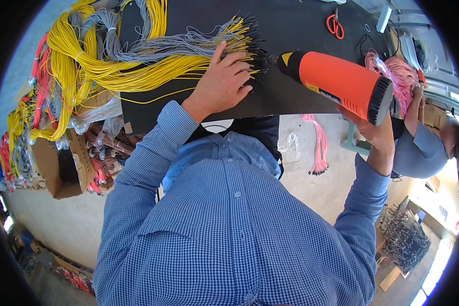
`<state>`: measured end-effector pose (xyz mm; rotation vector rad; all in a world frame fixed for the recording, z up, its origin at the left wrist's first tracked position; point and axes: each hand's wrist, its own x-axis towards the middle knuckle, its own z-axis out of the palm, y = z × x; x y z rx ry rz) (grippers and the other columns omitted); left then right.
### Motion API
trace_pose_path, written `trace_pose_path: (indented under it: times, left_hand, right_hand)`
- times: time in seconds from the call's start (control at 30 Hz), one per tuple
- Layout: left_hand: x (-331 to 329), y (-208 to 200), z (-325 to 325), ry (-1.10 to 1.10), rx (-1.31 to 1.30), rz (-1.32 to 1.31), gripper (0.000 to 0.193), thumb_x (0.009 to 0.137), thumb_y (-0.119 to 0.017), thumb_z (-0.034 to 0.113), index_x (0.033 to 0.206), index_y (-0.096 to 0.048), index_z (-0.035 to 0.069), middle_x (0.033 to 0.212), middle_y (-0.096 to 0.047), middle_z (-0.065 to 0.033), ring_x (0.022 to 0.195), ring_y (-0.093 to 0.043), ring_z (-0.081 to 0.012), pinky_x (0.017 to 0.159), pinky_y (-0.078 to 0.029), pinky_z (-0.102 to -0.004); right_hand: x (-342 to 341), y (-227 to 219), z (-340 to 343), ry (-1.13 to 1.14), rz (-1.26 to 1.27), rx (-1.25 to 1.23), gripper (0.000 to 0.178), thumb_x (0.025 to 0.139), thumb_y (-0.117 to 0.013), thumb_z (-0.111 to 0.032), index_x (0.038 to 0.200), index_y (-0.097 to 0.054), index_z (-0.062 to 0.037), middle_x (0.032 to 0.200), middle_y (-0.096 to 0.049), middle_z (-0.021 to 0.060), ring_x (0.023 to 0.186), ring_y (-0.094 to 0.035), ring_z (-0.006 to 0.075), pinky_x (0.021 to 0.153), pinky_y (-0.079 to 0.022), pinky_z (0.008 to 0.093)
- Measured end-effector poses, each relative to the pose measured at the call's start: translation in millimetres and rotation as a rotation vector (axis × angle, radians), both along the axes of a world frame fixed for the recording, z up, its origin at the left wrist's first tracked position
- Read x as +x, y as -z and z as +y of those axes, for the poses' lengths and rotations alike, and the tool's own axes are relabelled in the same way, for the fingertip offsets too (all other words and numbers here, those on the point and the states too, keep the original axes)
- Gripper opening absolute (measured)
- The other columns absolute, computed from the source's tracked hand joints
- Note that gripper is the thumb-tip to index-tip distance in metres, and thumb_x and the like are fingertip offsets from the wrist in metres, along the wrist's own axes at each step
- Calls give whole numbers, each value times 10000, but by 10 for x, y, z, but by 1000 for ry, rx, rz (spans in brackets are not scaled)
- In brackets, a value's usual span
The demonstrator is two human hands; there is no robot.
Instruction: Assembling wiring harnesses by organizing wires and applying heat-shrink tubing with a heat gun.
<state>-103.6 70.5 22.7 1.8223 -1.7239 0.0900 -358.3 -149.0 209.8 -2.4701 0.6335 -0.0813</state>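
lying on the black tabletop (pixel 296 97), yellow-gray wires (pixel 137 74) are judged limp, best gripped behind their dark ends (pixel 259 51); left hand (pixel 222 84) is laid spread atop; orange heat gun (pixel 336 79) is grasped by right hand (pixel 371 128).

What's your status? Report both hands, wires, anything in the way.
Left hand spread over yellow wires; grey wires alongside. Right hand gripping orange heat gun, nozzle near the wires' black ends. Red-handled scissors farther back, not between.

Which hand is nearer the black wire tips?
Left: the left hand rests on the wires beside the black tips; the right hand is farther right, holding the orange heat gun.
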Motion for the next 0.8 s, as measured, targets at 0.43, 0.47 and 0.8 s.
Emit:
trace_pose_path:
  times: [0.43, 0.47, 0.8]
  left_hand:
    - [51, -2, -3, 70, 111, -2, 243, 857, -768, 236, 1029, -695, 79, 1242, -669, -57, 1315, -557, -254, 1261, -178, -623]
    - [38, -3, -9, 69, 109, -3, 243, 857, -768, 236, 1029, -695, 79, 1242, -669, -57, 1315, -557, -254, 1261, -178, -623]
    - [-5, 14, 42, 49, 25, -8, 248, 849, -770, 218, 1037, -689, 78, 1246, -675, -63, 1321, -556, -261, 1269, -180, -616]
  right_hand:
    - [62, -56, -5, 22, 0, -17, 445, 786, -883, -53, 1184, -687, -21, 1065, -727, 70, 899, -692, 194, 783, -555, 335]
    - [64, -55, -17, -4, -17, -12, 440, 788, -881, -53, 1182, -689, -25, 1067, -729, 72, 896, -693, 195, 779, -555, 337]
    - [98, -23, -40, -42, 17, 9, 418, 800, -884, -85, 1174, -704, -35, 1060, -741, 77, 892, -706, 195, 784, -559, 326]
